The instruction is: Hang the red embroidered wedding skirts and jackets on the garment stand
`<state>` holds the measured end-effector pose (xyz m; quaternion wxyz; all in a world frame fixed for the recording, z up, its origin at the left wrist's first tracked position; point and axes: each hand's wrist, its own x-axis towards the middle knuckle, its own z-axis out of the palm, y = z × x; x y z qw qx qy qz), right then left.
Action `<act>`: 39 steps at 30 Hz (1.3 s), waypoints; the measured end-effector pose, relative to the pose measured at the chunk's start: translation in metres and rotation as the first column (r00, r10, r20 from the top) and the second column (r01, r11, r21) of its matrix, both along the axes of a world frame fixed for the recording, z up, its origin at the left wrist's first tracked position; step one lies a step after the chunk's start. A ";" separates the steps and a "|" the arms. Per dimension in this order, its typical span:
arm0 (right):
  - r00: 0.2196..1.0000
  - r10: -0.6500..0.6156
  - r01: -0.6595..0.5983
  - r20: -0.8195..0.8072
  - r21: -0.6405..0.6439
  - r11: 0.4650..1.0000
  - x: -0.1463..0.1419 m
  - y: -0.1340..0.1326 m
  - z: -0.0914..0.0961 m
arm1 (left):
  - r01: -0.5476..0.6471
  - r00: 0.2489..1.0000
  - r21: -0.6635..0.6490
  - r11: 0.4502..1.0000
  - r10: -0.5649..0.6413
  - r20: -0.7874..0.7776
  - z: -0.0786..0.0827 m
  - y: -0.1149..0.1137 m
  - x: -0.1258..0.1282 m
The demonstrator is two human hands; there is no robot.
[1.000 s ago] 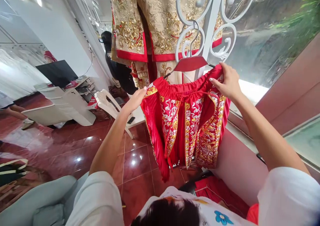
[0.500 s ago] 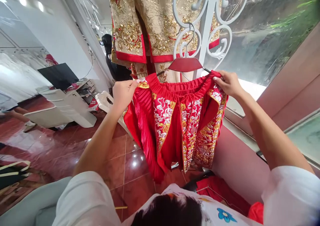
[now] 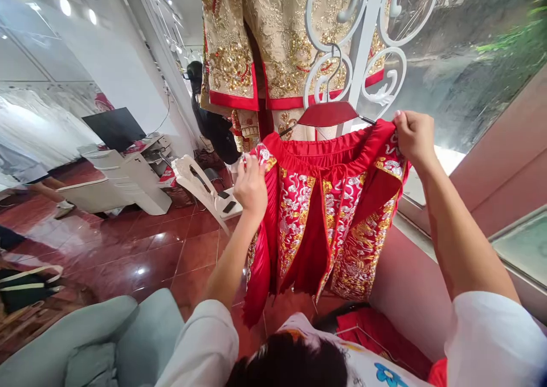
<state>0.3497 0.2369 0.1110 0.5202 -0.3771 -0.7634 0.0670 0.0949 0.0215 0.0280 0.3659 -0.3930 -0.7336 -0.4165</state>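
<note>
A red skirt (image 3: 294,221) with gold and silver embroidered panels hangs in front of me from a dark red hanger (image 3: 327,113). Its gathered elastic waistband is stretched wide over the hanger's ends. My left hand (image 3: 251,187) is closed on the skirt's left upper edge, where its fingertips are partly hidden against the embroidery. At the opposite upper corner, my right hand (image 3: 414,139) pinches the waistband fabric. The hanger's metal hook goes up to a white scrolled metal frame (image 3: 359,51).
Behind the skirt hangs a beige garment (image 3: 282,39) with gold beading and red hems. A white chair (image 3: 205,187) with a phone on it stands left of my hand. A grey-green sofa (image 3: 145,330) is nearer. A person in black (image 3: 213,130) is farther back. A window lies right.
My left hand has moved right and down along the skirt's left edge, and the pleated left side has swung inward. My right hand has shifted slightly right. The view has turned a little left.
</note>
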 end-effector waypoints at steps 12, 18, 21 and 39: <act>0.999 0.010 -0.005 -0.042 0.115 0.993 0.000 -0.020 -0.021 | 0.335 0.938 -0.376 0.864 -0.268 0.220 -0.027 0.029 0.071; 0.990 -0.113 0.121 -0.085 0.102 0.987 -0.010 -0.028 -0.026 | 0.323 0.933 -0.433 0.841 -0.206 0.296 -0.019 0.059 0.076; 0.984 -0.166 0.176 -0.069 0.195 0.965 -0.014 -0.034 -0.033 | 0.284 0.949 -0.488 0.825 -0.167 0.268 -0.019 0.072 0.075; 0.924 0.294 -0.318 0.246 0.065 0.946 -0.050 -0.069 -0.056 | 0.811 0.455 0.013 0.585 -0.644 0.614 0.008 0.045 0.062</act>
